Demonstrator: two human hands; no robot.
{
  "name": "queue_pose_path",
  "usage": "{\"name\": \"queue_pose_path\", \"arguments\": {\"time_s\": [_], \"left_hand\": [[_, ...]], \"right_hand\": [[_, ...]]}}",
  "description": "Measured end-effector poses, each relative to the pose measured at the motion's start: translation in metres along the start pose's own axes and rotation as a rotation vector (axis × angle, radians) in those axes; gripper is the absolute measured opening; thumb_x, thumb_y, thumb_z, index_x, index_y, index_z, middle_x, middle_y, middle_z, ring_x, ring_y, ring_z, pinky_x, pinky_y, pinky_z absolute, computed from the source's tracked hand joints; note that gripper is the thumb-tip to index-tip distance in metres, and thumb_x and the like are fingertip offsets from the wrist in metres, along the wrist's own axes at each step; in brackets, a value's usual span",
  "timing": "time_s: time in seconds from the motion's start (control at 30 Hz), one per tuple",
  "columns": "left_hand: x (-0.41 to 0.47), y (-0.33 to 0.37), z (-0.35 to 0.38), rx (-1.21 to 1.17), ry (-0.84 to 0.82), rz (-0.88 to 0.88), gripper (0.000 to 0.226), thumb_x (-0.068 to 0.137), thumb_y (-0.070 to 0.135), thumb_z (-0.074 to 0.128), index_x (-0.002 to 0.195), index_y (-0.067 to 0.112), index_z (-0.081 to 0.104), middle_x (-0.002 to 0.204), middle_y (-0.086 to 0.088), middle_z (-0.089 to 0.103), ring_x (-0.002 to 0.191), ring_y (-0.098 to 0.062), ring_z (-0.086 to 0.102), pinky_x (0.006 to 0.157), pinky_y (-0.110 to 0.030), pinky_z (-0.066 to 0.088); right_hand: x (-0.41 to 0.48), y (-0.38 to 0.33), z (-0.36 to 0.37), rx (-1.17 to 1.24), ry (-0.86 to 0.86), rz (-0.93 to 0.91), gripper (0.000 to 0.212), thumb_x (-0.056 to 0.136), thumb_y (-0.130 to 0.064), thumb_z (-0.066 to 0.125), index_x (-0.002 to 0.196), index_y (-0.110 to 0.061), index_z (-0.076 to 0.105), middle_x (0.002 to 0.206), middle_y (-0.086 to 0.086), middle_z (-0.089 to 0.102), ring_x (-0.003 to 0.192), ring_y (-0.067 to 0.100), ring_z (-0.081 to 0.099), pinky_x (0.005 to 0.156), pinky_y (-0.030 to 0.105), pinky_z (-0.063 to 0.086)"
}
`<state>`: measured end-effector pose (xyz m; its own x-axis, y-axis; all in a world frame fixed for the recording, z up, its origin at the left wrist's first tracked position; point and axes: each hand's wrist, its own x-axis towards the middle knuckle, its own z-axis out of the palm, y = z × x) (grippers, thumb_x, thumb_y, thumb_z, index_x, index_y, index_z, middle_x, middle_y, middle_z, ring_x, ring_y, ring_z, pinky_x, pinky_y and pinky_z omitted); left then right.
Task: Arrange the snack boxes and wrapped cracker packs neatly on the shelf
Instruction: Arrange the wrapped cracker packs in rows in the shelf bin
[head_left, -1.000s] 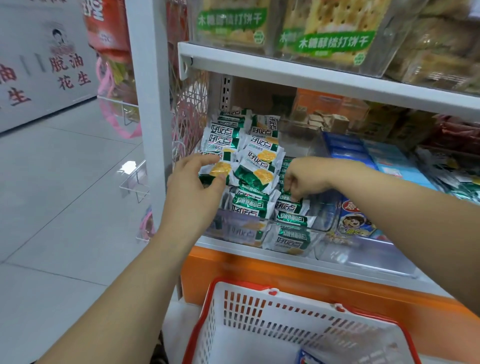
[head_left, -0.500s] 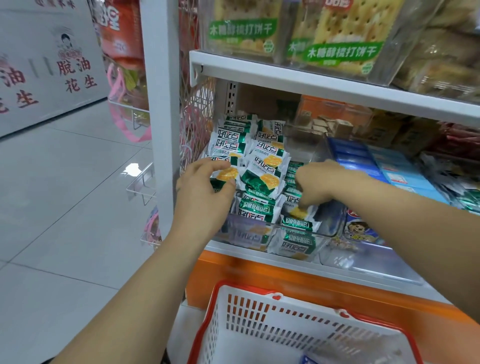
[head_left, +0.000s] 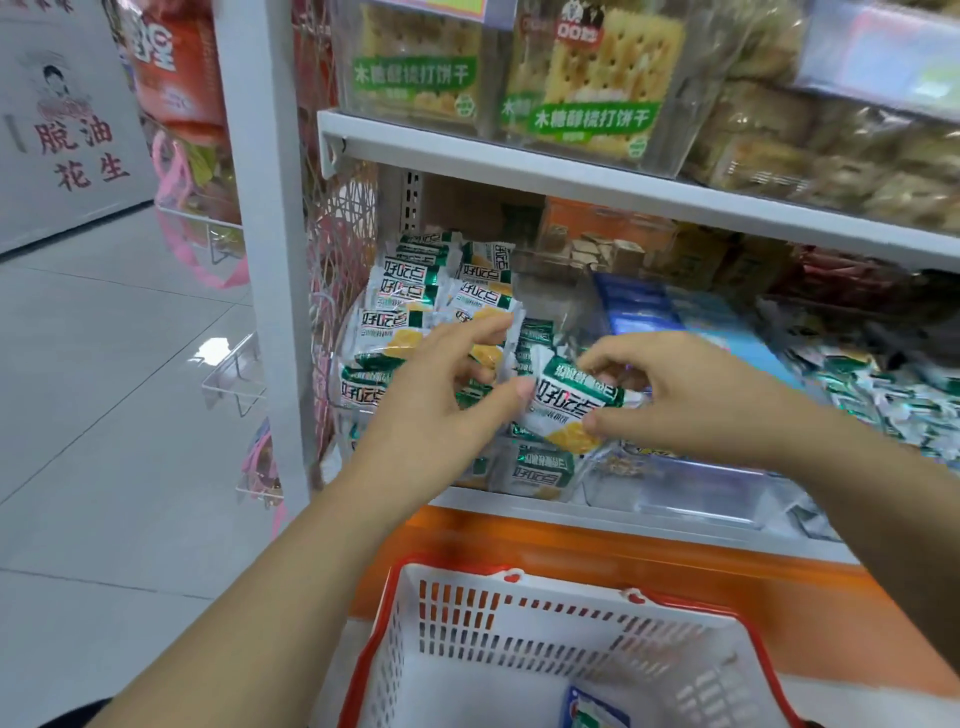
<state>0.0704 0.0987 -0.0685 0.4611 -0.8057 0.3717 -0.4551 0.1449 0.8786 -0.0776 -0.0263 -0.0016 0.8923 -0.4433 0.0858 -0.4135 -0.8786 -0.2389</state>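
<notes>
- The right hand (head_left: 691, 395) pinches one cracker pack (head_left: 571, 402) between thumb and fingertips, holding it just above the front edge of the shelf (head_left: 519, 506), near the shelf's left end.
- The left hand (head_left: 436, 415) is spread with its fingers apart and grips nothing; its thumb is right beside the pack's left edge.
- Best, I judge, to turn the pack to match the pile (head_left: 405, 291) at the shelf's left end, bracing that pile with the left hand.
- Lay it flat, since the glossy wrappers will probably slide.

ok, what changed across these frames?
The right hand has pulled one cracker pack up out of the row and now pinches it. The left hand has come off the stacked packs, fingers spread, thumb near the lifted pack. The rest of the stack and the basket stay put.
</notes>
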Motion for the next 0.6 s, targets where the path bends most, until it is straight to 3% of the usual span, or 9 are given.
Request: {"name": "queue_pose_path", "arguments": {"time_s": [0.07, 0.13, 0.2, 0.27, 0.33, 0.43, 0.47, 0.53, 0.6], "left_hand": [[-0.002, 0.0, 0.005, -0.101, -0.123, -0.086, 0.032, 0.085, 0.034, 0.063, 0.116, 0.03, 0.063, 0.105, 0.009, 0.066, 0.093, -0.008, 0.063, 0.09, -0.037, 0.052], [-0.003, -0.001, 0.008, -0.158, -0.132, -0.098, 0.021, 0.087, 0.026, 0.063, 0.107, 0.022, 0.069, 0.096, 0.003, 0.071, 0.088, -0.01, 0.065, 0.086, -0.034, 0.053], [-0.003, 0.001, 0.01, -0.189, -0.11, -0.078, 0.013, 0.09, 0.023, 0.061, 0.097, 0.026, 0.072, 0.088, 0.005, 0.072, 0.08, -0.011, 0.064, 0.079, -0.03, 0.052], [-0.002, 0.0, 0.011, -0.22, -0.076, -0.079, 0.017, 0.092, 0.026, 0.059, 0.085, 0.032, 0.073, 0.077, 0.006, 0.07, 0.07, -0.023, 0.059, 0.074, -0.035, 0.052], [-0.002, 0.0, 0.011, -0.219, -0.037, -0.083, 0.025, 0.093, 0.024, 0.057, 0.075, 0.036, 0.071, 0.07, 0.005, 0.067, 0.066, -0.019, 0.054, 0.067, -0.034, 0.05], [-0.002, 0.001, 0.011, -0.256, -0.03, -0.114, 0.026, 0.093, 0.025, 0.055, 0.077, 0.037, 0.071, 0.082, -0.008, 0.069, 0.074, -0.031, 0.059, 0.073, -0.054, 0.054], [-0.002, 0.0, 0.01, -0.281, -0.013, -0.125, 0.025, 0.093, 0.023, 0.054, 0.079, 0.034, 0.071, 0.084, -0.003, 0.071, 0.081, -0.033, 0.063, 0.075, -0.055, 0.055], [0.0, -0.002, 0.008, -0.313, 0.035, -0.131, 0.02, 0.095, 0.022, 0.053, 0.085, 0.029, 0.069, 0.09, 0.003, 0.073, 0.09, -0.02, 0.068, 0.081, -0.047, 0.055], [0.003, -0.006, 0.007, -0.311, 0.081, -0.136, 0.017, 0.095, 0.022, 0.053, 0.088, 0.028, 0.067, 0.092, 0.007, 0.072, 0.093, -0.015, 0.066, 0.089, -0.043, 0.05]], "right_hand": [[-0.01, -0.001, 0.009, 0.115, 0.04, -0.023, 0.022, 0.08, -0.026, 0.071, 0.098, -0.033, 0.061, 0.089, -0.019, 0.059, 0.084, -0.004, 0.054, 0.075, 0.015, 0.041], [-0.016, 0.001, 0.015, 0.189, 0.071, -0.015, 0.022, 0.08, -0.025, 0.071, 0.097, -0.036, 0.061, 0.095, -0.017, 0.064, 0.091, -0.001, 0.057, 0.083, 0.02, 0.046], [-0.022, 0.002, 0.019, 0.27, 0.093, -0.013, 0.025, 0.081, -0.024, 0.071, 0.094, -0.04, 0.058, 0.097, -0.021, 0.065, 0.095, -0.006, 0.058, 0.084, 0.014, 0.046], [-0.026, 0.005, 0.023, 0.341, 0.094, -0.004, 0.025, 0.081, -0.022, 0.071, 0.097, -0.038, 0.06, 0.097, -0.023, 0.067, 0.096, -0.008, 0.059, 0.086, 0.014, 0.046], [-0.028, 0.007, 0.026, 0.395, 0.089, 0.023, 0.025, 0.082, -0.022, 0.071, 0.102, -0.034, 0.063, 0.099, -0.023, 0.068, 0.099, -0.007, 0.06, 0.088, 0.017, 0.046], [-0.028, 0.007, 0.029, 0.449, 0.095, 0.023, 0.027, 0.082, -0.022, 0.07, 0.106, -0.033, 0.062, 0.1, -0.024, 0.068, 0.1, -0.009, 0.059, 0.085, 0.015, 0.048], [-0.028, 0.006, 0.029, 0.464, 0.115, 0.018, 0.028, 0.082, -0.022, 0.07, 0.105, -0.034, 0.062, 0.098, -0.025, 0.068, 0.097, -0.01, 0.06, 0.081, 0.013, 0.048], [-0.027, 0.003, 0.029, 0.58, 0.198, 0.045, 0.028, 0.079, -0.019, 0.072, 0.1, -0.034, 0.062, 0.082, -0.028, 0.068, 0.083, -0.01, 0.063, 0.069, 0.011, 0.049], [-0.027, 0.003, 0.027, 0.8, 0.296, 0.09, 0.022, 0.071, -0.019, 0.074, 0.09, -0.025, 0.065, 0.075, -0.019, 0.071, 0.073, -0.001, 0.067, 0.066, 0.013, 0.05]]}}
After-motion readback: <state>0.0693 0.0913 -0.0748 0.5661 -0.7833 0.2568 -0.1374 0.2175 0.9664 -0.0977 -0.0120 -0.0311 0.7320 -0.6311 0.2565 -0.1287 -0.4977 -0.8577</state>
